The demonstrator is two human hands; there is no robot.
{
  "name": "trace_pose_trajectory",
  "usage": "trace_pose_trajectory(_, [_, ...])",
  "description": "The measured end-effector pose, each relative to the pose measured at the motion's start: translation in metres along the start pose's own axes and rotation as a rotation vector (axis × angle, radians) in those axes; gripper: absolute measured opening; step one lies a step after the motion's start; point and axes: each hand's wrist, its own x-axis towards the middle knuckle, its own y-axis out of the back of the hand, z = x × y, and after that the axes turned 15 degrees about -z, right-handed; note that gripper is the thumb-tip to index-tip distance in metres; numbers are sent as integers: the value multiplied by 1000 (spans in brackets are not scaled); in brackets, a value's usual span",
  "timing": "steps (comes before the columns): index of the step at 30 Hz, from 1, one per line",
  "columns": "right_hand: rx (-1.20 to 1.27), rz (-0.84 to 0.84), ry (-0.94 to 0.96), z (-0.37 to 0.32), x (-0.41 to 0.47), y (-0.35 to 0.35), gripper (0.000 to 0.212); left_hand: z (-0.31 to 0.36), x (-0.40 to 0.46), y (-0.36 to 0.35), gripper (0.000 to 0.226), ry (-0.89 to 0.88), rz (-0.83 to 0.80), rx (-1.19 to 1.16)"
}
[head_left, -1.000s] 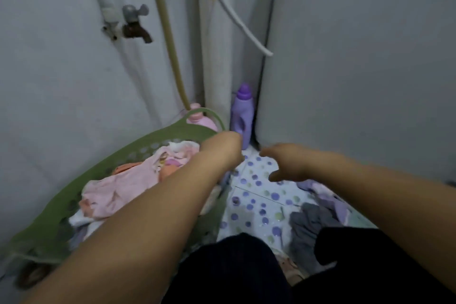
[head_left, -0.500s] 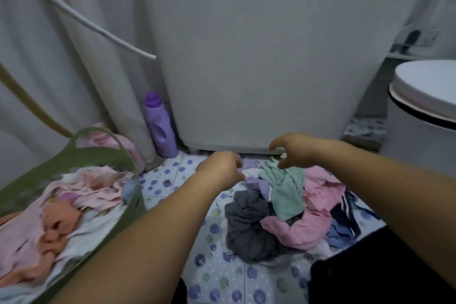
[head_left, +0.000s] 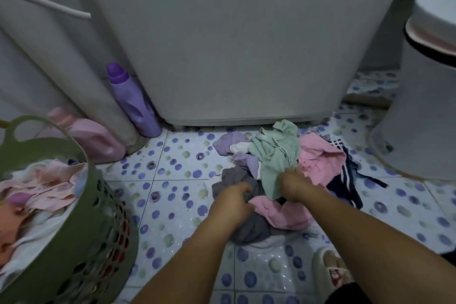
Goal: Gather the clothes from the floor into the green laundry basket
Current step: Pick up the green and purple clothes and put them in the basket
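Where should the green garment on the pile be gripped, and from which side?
Probably its near lower edge, from above on the person's side: the green garment drapes over the pile, and that edge hangs loose by the right hand.

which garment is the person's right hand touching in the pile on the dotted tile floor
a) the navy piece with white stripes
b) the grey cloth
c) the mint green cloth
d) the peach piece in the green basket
c: the right hand has its fingers on the lower edge of the mint green cloth at the top of the pile, while the left hand is down on the grey cloth.
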Motion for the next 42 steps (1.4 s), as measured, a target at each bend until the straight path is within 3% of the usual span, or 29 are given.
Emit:
trace_pose_trajectory(4, [290, 142, 222, -6, -18, 13, 34, -7, 5, -25, 41, 2, 71, -100])
trace_pose_trajectory(8, [862, 205, 624, -20, -80, 38, 35, -6, 8, -34, 71, -54, 236, -367])
trace_pose_trajectory(12, [1238, 105, 1025, -37, -150, 66, 35, 9, -1, -27, 99, -115, 400, -568])
trace_pose_trajectory(16, [1275, 48, 1330, -44, -201, 88, 29, 19, -9, -10, 104, -192, 512, -702])
trace_pose_trajectory(19, [1267, 4, 1421, -45, -215, 96, 28, 21, -17, 1, 77, -226, 521, -903])
trace_pose_trajectory(23, [1378, 8, 1347, -38, -200, 93, 28, 9, -27, 15, 8, -199, 572, -1036])
trace_pose_trajectory(27, [1508, 46, 1154, -28, -166, 81, 24, -5, -37, 32, 16, -251, 569, -1352])
trace_pose_trajectory(33, [1318, 107, 680, -17, -99, 52, 27, -14, -42, 72, 38, -506, 598, -1686])
trace_pose_trajectory(42, [334, 231, 237, -17, 7, 24, 50, -14, -32, 110, 36, -546, 621, -1708])
